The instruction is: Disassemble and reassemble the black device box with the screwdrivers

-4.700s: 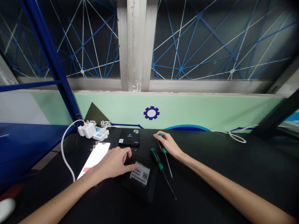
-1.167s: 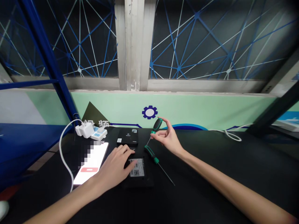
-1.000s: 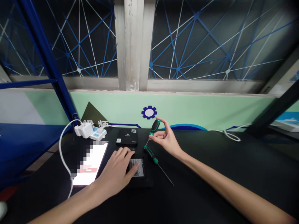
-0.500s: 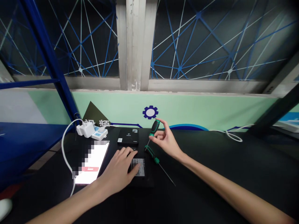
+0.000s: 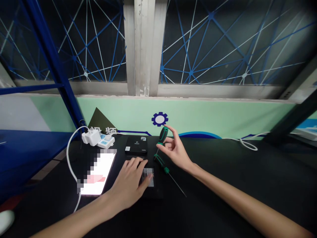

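Observation:
My left hand [image 5: 130, 180] lies over the left part of a flat black box [image 5: 158, 191] with a white printed label [image 5: 151, 180]. Its fingers and thumb are spread, the thumb beside or on the label. Pinched between thumb and index finger, a screwdriver [image 5: 163, 135] with a green and black handle stands tilted in my right hand [image 5: 177, 148]. Its thin shaft points down to the box's far right corner; whether the tip touches a screw is hidden. A second green and black screwdriver [image 5: 162, 164] lies just below, its long shaft pointing towards me to the right.
Behind the labelled box sits another black box [image 5: 136, 145]. To the left are a phone [image 5: 99, 178] with a bright screen, a white power strip [image 5: 106, 141] with a plugged-in adapter, and a white cable. A mouse [image 5: 6, 220] is at the far left; a wall stands behind.
The screwdriver's handle has shifted slightly left and my right fingers have moved a little around it. My left hand stays on the box, moved slightly to the right.

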Demonstrator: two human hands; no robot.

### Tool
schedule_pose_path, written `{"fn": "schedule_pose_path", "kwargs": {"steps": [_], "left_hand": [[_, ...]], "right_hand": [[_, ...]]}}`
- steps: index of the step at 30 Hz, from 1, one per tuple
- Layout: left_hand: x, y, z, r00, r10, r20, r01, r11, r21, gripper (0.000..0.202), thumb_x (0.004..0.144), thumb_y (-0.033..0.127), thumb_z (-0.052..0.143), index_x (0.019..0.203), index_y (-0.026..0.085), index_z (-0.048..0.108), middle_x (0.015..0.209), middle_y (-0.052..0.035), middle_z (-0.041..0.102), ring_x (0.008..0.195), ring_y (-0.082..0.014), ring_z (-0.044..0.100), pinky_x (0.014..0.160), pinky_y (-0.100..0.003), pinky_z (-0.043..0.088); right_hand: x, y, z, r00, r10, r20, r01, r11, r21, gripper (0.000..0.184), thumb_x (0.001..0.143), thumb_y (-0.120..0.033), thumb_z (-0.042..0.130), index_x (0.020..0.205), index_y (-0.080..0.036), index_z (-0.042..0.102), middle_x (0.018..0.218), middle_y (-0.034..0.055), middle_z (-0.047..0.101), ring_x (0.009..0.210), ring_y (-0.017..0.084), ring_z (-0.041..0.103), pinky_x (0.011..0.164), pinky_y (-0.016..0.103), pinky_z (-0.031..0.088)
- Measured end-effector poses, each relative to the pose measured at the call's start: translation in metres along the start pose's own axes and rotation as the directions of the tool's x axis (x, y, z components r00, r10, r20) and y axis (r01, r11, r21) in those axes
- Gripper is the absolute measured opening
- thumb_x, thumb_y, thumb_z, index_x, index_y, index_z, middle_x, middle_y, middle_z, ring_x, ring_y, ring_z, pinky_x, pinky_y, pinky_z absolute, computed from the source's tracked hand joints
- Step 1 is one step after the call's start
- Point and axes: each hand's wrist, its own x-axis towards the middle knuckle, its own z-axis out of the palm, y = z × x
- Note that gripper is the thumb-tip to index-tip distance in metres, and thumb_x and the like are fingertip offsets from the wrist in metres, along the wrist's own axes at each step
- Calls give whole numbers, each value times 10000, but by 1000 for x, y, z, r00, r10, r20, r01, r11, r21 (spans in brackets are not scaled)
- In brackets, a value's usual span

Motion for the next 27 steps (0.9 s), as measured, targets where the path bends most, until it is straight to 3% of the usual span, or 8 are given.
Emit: {"fn": "schedule_pose_path", "kwargs": {"steps": [6,11,18,27], "left_hand": [[3,-1,0,1000,9,-1,-9,999,41,405,1024,459,405,1310,210,547,1196,-107,618,1081,-298,560,934,-480,431],[5,-1,-2,999,31,6,-32,998,48,383,1019,430,427,1300,199,546,1194,-106,615,1083,-296,564,931,-480,438],[5,-5,-4,998,55,15,-56,998,30,339,1008,392,456,1281,211,541,1150,-94,615,1060,-287,572,927,-467,440],[7,-7,-6,996,91,17,-91,996,9,309,992,349,480,1259,209,548,1139,-82,613,1037,-285,564,921,-483,425]], "right_hand": [[-3,2,7,997,62,44,-68,988,138,890,869,-435,682,1560,-308,135,724,-12,649,429,96,433,392,220,348],[-5,13,13,997,78,-24,-70,969,238,951,874,-468,678,1580,-277,71,704,-11,695,362,67,402,354,178,314],[-3,24,18,992,99,-73,-78,965,250,982,877,-488,659,1591,-222,39,636,-13,701,366,78,378,363,178,280],[-2,24,18,994,91,-58,-72,960,271,1013,858,-504,679,1585,-175,55,593,-10,699,417,135,532,464,241,407]]}}
